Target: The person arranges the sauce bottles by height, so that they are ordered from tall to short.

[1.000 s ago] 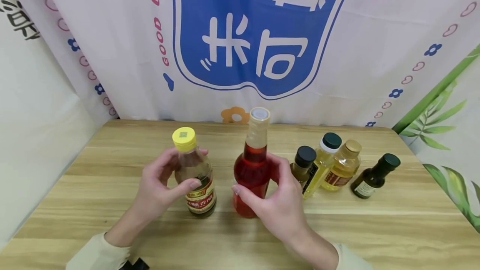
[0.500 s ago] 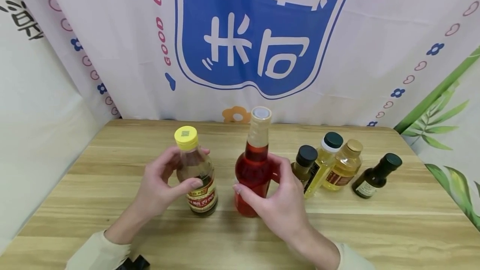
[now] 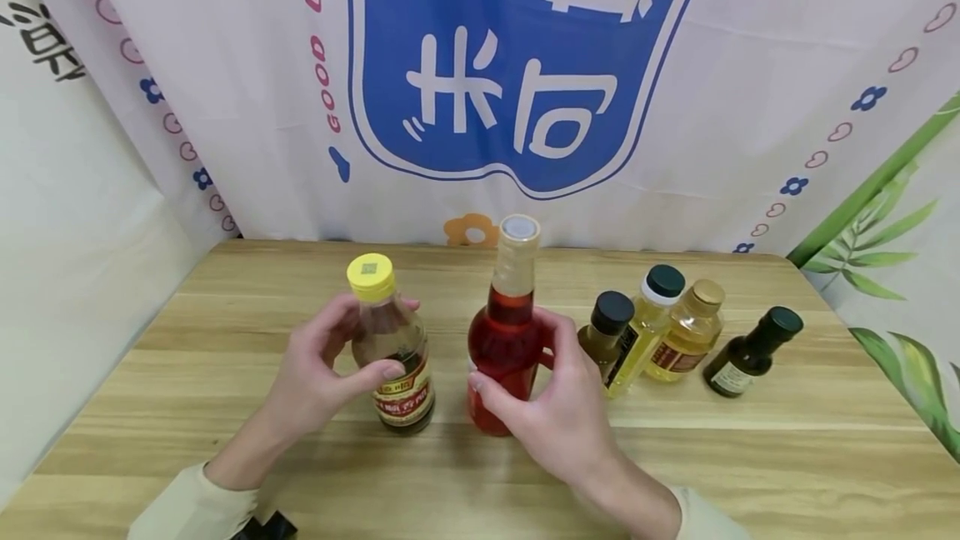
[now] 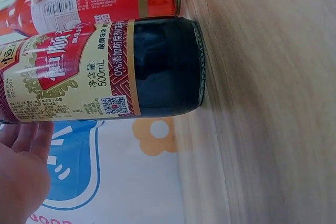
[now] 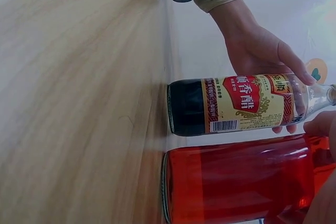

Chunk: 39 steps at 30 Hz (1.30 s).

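Note:
In the head view my left hand (image 3: 318, 373) is around a vinegar bottle (image 3: 403, 398) with a yellow cap, dark liquid and a red and cream label. Thumb in front, fingers behind, it grips the upper body of the glass. To the right my right hand (image 3: 566, 411) holds a taller bottle of red liquid (image 3: 504, 348), its neck wrapped in a pale seal. Both bottles stand upright on the table, a small gap between them. The left wrist view shows the vinegar bottle's base (image 4: 168, 66) on the wood; the right wrist view shows the red bottle's base (image 5: 178, 182) there too.
Right of my right hand stand a black-capped bottle (image 3: 611, 319), a green-capped oil bottle (image 3: 641, 336), a gold-capped oil bottle (image 3: 684, 336) and a small dark bottle (image 3: 746, 357). A printed curtain (image 3: 262, 107) hangs behind the wooden table (image 3: 225, 340).

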Motion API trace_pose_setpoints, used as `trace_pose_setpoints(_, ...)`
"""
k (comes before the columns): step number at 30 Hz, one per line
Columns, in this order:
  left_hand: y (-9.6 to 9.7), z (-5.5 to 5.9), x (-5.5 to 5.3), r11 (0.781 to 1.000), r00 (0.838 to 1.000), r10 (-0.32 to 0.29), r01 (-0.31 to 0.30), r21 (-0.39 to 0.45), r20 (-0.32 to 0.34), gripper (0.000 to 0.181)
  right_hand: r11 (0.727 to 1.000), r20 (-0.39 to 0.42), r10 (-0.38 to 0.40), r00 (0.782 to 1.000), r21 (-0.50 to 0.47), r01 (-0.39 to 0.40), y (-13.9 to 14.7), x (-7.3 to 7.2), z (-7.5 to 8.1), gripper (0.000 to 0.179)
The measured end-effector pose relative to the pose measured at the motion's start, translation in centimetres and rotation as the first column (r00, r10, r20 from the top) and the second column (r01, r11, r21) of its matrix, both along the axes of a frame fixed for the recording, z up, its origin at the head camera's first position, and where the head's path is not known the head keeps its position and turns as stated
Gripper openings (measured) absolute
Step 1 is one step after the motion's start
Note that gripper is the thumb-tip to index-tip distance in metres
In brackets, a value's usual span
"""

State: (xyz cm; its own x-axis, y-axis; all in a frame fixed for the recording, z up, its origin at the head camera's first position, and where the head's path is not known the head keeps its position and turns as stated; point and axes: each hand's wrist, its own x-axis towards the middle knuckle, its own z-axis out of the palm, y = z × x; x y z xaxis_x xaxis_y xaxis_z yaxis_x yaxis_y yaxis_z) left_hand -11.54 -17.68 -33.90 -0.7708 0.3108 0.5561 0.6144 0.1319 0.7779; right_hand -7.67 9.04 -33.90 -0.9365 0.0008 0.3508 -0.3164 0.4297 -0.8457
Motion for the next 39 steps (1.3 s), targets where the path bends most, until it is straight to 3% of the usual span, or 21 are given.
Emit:
trace_pose_setpoints(16, -0.18, -0.32, -0.2, 1.0, 1.0, -0.024, 0.024, -0.005, -0.007, 0.064, 0.998, 0.065, 0.048, 0.997, -0.046, -0.045, 0.29, -0.45, 0.24, 0.077)
trace_pose_setpoints(28, 0.13, -0.19, -0.55, 1.0, 0.999, -0.019, 0.018, -0.011, -0.047, 0.069, 0.999, 0.091, 0.022, 0.996, -0.046, -0.018, 0.27, -0.44, 0.61, 0.078)
trace_pose_setpoints(33, 0.04, -0.07, -0.55, 1.0, 0.998, -0.015, 0.014, -0.013, -0.057, 0.068, 0.997, 0.098, 0.058, 0.994, -0.063, -0.052, 0.21, -0.54, 0.76, 0.076)
trace_pose_setpoints(39, -0.38, -0.19, -0.49, 0.998, 0.996, -0.061, 0.062, -0.001, -0.072, 0.07, 0.989, 0.084, 0.114, 0.99, -0.103, -0.105, 0.36, -0.85, 0.68, 0.075)
